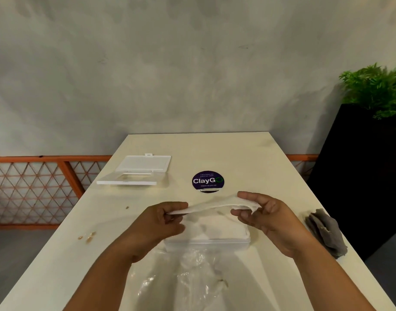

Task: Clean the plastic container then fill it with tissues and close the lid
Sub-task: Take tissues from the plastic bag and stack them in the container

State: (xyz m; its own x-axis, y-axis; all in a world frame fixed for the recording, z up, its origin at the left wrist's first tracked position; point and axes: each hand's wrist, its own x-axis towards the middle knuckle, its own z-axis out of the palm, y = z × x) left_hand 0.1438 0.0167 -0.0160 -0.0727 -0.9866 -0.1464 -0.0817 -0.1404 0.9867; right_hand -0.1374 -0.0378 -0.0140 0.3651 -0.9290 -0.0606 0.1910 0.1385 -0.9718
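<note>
tissue sheet (211,206) held stretched between hands, directly above plastic container (207,241); sheet's long axis runs left-right, matched to container's long side. left hand (164,221) pinches left end, right hand (265,215) pinches right end, fingers curled on sheet. container sits on counter (248,158) just below and between hands, white tissues already seen inside, equally near both hands. coming move judged as straight lowering. lid (136,170) lies well apart at far left, nearer left hand. grey cloth (326,232) rests at right edge.
</note>
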